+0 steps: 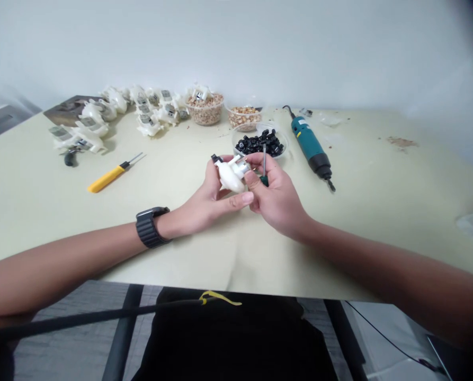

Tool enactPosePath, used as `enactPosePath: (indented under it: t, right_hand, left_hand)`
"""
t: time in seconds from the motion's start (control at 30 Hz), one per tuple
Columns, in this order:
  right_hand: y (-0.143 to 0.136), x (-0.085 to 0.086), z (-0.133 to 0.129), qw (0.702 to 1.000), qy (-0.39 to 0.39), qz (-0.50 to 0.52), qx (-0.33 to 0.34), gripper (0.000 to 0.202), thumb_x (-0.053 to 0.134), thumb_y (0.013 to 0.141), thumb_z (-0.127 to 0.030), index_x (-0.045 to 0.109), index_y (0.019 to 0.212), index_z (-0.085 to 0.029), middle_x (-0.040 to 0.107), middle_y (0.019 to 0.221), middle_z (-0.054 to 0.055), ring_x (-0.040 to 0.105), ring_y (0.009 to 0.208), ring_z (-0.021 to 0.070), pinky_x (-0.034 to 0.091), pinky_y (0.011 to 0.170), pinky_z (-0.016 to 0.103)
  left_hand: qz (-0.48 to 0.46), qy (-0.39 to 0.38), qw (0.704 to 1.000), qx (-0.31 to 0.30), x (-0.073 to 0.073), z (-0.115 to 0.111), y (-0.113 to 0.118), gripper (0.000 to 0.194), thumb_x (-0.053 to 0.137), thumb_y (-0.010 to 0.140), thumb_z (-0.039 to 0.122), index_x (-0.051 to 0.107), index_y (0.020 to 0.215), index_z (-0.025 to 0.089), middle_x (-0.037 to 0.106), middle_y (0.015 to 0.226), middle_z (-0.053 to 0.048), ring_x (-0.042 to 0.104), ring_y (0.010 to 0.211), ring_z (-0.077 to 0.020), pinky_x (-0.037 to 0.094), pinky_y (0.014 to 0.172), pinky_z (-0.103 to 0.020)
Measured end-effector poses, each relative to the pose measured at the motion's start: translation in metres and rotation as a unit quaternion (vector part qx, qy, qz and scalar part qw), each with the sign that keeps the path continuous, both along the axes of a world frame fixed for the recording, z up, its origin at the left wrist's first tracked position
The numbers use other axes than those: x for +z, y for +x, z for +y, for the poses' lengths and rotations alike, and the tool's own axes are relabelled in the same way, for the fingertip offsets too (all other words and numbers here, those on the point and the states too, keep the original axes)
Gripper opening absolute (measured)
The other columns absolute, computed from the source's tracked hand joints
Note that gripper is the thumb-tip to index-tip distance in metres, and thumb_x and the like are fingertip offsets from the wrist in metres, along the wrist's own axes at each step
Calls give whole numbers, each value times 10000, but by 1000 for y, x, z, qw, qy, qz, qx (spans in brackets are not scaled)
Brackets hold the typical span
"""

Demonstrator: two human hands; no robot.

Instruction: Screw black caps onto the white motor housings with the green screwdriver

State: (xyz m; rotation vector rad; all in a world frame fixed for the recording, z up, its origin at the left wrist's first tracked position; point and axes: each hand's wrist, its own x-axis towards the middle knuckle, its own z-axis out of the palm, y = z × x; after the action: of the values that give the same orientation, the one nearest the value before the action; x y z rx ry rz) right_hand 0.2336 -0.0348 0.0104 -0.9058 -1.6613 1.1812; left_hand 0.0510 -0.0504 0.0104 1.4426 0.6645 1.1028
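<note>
A white plastic part with a small black piece at its upper left is held over the middle of the table. My left hand is wrapped round its left side, the thumb stretched below it. My right hand pinches the part's right side. A small screwdriver with a green handle is also in my right hand, its metal shaft pointing up. Just behind my hands is a clear bowl of small black pieces.
Several white parts lie at the back left near a yellow-handled screwdriver. Two clear tubs of small screws, the left tub and right tub, stand at the back. A green power screwdriver lies on the right.
</note>
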Motion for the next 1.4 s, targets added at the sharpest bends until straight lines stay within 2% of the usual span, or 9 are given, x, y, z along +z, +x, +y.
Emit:
enactPosePath:
  t: [0.1, 0.23, 0.33, 0.43, 0.6, 0.77, 0.97, 1.17, 1.4]
  right_hand:
    - [-2, 5, -4, 998, -51, 32, 8, 515, 660, 1007, -708, 579, 1285, -281, 664, 1054, 19, 471, 520, 90, 394, 438, 291]
    - [5, 11, 2, 997, -11, -74, -12, 528, 461, 1097, -698, 646, 1230, -221, 611, 803, -11, 531, 603, 135, 436, 556, 303]
    - [12, 14, 8, 987, 22, -156, -45, 248, 602, 1064, -431, 609, 958, -207, 581, 777, -15, 531, 704, 139, 420, 649, 301]
    - [17, 17, 11, 985, 19, -170, -18, 50, 604, 998, -230, 580, 956, -218, 563, 759, -40, 491, 661, 125, 383, 641, 295]
    - [21, 18, 12, 971, 89, -219, 27, 303, 515, 1112, -466, 651, 1203, -211, 587, 779, -32, 463, 650, 133, 352, 668, 310]
    - [23, 15, 16, 954, 137, -266, 25, 236, 508, 1097, -389, 615, 1121, -180, 642, 837, 6, 507, 685, 146, 350, 709, 318]
    - [24, 10, 18, 944, 165, -286, 23, 296, 449, 1129, -429, 615, 1112, -184, 550, 728, -24, 465, 638, 147, 309, 697, 326]
    - [22, 12, 16, 951, 142, -268, 50, 313, 437, 1139, -446, 585, 1017, -199, 578, 755, -17, 482, 671, 146, 311, 696, 327]
    - [20, 20, 15, 967, 68, -235, 70, 371, 460, 1121, -482, 588, 911, -204, 548, 752, -20, 456, 696, 148, 332, 706, 326]
  left_hand:
    - [-9, -2, 999, 51, 0, 3, -2, 561, 901, 883, 348, 479, 1246, 278, 667, 1210, -42, 698, 1122, -250, 578, 1000, -437]
    - [-12, -41, 994, 101, -2, 17, -13, 500, 886, 800, 238, 539, 1159, 236, 723, 1201, -44, 701, 1136, -247, 555, 983, -407]
    - [-14, -80, 991, 106, -2, 25, -22, 452, 805, 699, 131, 603, 1099, 195, 783, 1141, -62, 717, 1056, -233, 537, 899, -368]
    - [-40, -102, 989, 95, 3, 28, -25, 408, 715, 571, 68, 649, 964, 158, 802, 1108, -87, 727, 1013, -244, 542, 914, -381]
    - [-70, -138, 986, 62, 9, 29, -24, 408, 626, 488, 35, 677, 877, 148, 760, 907, -53, 726, 914, -238, 562, 856, -379]
    - [-69, -153, 985, 49, 7, 31, -26, 476, 602, 467, 31, 702, 921, 133, 751, 902, -57, 737, 871, -238, 560, 781, -358]
    - [-78, -164, 983, 21, 4, 32, -27, 422, 571, 444, 99, 676, 851, 139, 752, 879, -72, 773, 870, -313, 601, 752, -417]
    - [-61, -141, 988, 2, 0, 33, -29, 444, 548, 459, 122, 693, 878, 139, 771, 882, -88, 769, 871, -321, 625, 773, -442]
    - [-29, -118, 993, -14, 4, 30, -28, 380, 586, 495, 63, 700, 847, 147, 765, 852, -56, 737, 814, -238, 585, 770, -353]
